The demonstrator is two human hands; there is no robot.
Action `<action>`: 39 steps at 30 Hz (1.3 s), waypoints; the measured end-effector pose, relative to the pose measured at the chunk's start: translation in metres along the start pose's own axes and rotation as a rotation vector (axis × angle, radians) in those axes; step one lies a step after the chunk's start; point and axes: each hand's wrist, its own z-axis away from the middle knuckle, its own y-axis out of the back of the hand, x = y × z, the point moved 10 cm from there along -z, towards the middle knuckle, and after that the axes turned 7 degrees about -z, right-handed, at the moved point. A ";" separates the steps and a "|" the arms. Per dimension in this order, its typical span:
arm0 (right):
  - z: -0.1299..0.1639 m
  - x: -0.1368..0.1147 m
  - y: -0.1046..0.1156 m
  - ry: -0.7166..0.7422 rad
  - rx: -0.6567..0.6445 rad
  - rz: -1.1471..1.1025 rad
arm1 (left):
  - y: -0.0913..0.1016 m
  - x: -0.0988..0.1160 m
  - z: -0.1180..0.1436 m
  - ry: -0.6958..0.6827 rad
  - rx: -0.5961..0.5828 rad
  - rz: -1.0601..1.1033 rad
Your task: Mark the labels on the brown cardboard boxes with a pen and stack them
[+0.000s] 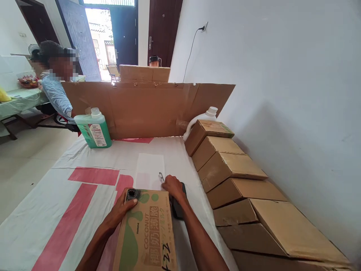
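A brown cardboard box (149, 233) with green patches, the word COCONUT and handwritten black marks stands close to me. My left hand (124, 207) grips its upper left corner, thumb on top, beside a dark scribbled patch. My right hand (173, 186) is closed around a slim pen (161, 177), just past the box's upper right corner. A white sheet of paper (149, 167) lies flat in front of both hands. Partly covered by my right hand and wrist is a black flat object (177, 207), whose kind I cannot make out.
A row of brown cartons (234, 165) lines the right side along the wall. Across the back stands a cardboard panel (146, 109), with a green liquid jug (94, 130) at left and a white jug (201, 118) at right. Another person (56, 86) sits at far left.
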 end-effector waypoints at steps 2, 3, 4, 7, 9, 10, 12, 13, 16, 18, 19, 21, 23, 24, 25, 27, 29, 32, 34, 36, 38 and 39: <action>0.005 -0.009 0.021 0.064 0.036 -0.160 | -0.002 -0.001 -0.001 -0.014 -0.045 0.007; 0.010 -0.014 0.033 0.100 0.055 -0.251 | -0.003 -0.002 -0.001 -0.019 -0.068 0.021; 0.017 -0.021 0.043 0.134 0.069 -0.337 | -0.004 -0.003 -0.001 -0.020 -0.088 0.039; 0.049 -0.044 0.050 0.229 0.033 -0.601 | -0.005 -0.006 -0.001 -0.018 -0.115 0.077; 0.073 -0.061 0.032 0.275 -0.077 -0.885 | -0.005 -0.006 -0.001 -0.034 -0.113 0.077; 0.084 -0.067 0.020 0.284 -0.135 -1.031 | -0.004 -0.006 -0.001 -0.044 -0.108 0.069; 0.100 -0.076 -0.004 0.278 -0.222 -1.226 | -0.004 -0.007 -0.001 -0.052 -0.099 0.064; 0.106 -0.077 -0.014 0.272 -0.245 -1.243 | -0.003 -0.007 -0.001 -0.051 -0.094 0.065; 0.110 -0.077 -0.032 0.273 -0.276 -1.197 | -0.003 -0.006 0.000 -0.043 -0.079 0.070; 0.108 -0.075 -0.034 0.282 -0.280 -1.162 | -0.003 -0.005 0.001 -0.041 -0.067 0.070; 0.106 -0.074 -0.033 0.288 -0.279 -1.148 | -0.003 -0.004 0.001 -0.042 -0.063 0.070; 0.106 -0.072 -0.032 0.300 -0.275 -1.121 | -0.002 -0.002 0.002 -0.048 -0.047 0.070; 0.109 -0.071 -0.031 0.318 -0.258 -1.099 | -0.002 -0.001 0.002 -0.051 -0.034 0.073; 0.111 -0.071 -0.030 0.327 -0.236 -1.089 | -0.001 -0.002 0.002 -0.048 -0.033 0.077; 0.113 -0.070 -0.028 0.337 -0.205 -1.076 | -0.002 -0.002 0.002 -0.043 -0.035 0.083; 0.115 -0.068 -0.020 0.349 -0.118 -1.050 | -0.002 -0.003 0.002 -0.039 -0.045 0.096; 0.110 -0.066 -0.005 0.361 -0.008 -1.029 | -0.002 -0.004 0.002 -0.041 -0.054 0.114; 0.084 -0.065 0.035 0.383 0.217 -0.820 | -0.004 -0.004 0.003 -0.035 -0.075 0.138; 0.057 -0.065 0.061 0.359 0.344 -0.503 | -0.005 -0.004 0.004 -0.027 -0.083 0.136; 0.026 -0.060 0.070 0.298 0.360 -0.252 | -0.006 -0.002 0.006 -0.024 -0.081 0.127; 0.000 -0.051 0.058 0.236 0.270 -0.115 | -0.006 -0.001 0.007 -0.026 -0.079 0.122; -0.010 -0.045 0.046 0.208 0.214 -0.051 | -0.006 0.000 0.008 -0.028 -0.079 0.122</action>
